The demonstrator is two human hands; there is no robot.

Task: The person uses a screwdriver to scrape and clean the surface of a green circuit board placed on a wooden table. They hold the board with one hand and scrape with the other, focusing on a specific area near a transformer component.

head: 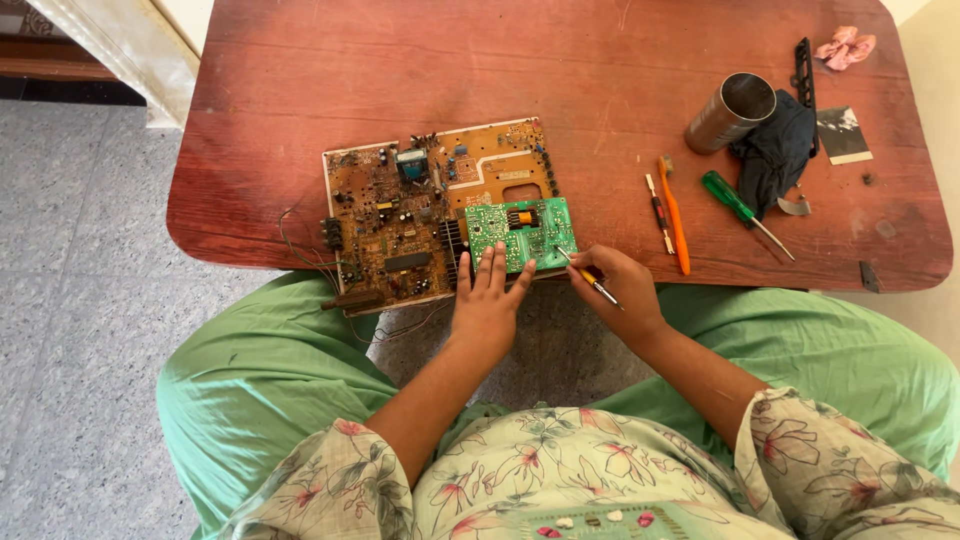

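A large brown circuit board (400, 215) lies at the near edge of a red wooden table (560, 70). A small green circuit board (520, 232) rests on its right part. My left hand (488, 300) lies flat with fingers spread, fingertips pressing the green board's near edge. My right hand (615, 288) grips a small yellow-handled screwdriver (590, 280), its metal tip touching the green board's lower right corner.
To the right lie an orange toothbrush (675, 215), a thin red-handled tool (657, 212), a green-handled screwdriver (742, 212), a metal cylinder (730, 112) on its side, a dark cloth (778, 150) and a pink scrap (845, 45). Thin wires (300, 250) trail off the brown board's left.
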